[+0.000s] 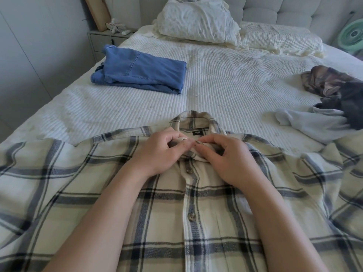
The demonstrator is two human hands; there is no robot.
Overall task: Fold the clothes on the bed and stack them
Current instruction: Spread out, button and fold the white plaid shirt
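Note:
A cream and grey plaid shirt (196, 222) lies spread front-up across the near part of the bed, buttons down its middle, collar toward the pillows. My left hand (159, 152) pinches the left collar flap just under the neck label. My right hand (222, 156) pinches the right collar flap; the fingertips of both hands nearly meet at the top of the placket. A folded blue denim garment (141, 71) lies on the left side of the bed. A loose heap of dark, patterned and pale grey clothes (332, 103) lies at the right edge.
The bed has a white ribbed cover (235, 87). Pillows (198, 22) lean on the padded headboard (284, 10). A nightstand (106, 38) stands at the back left, a green fan (353, 38) at the far right.

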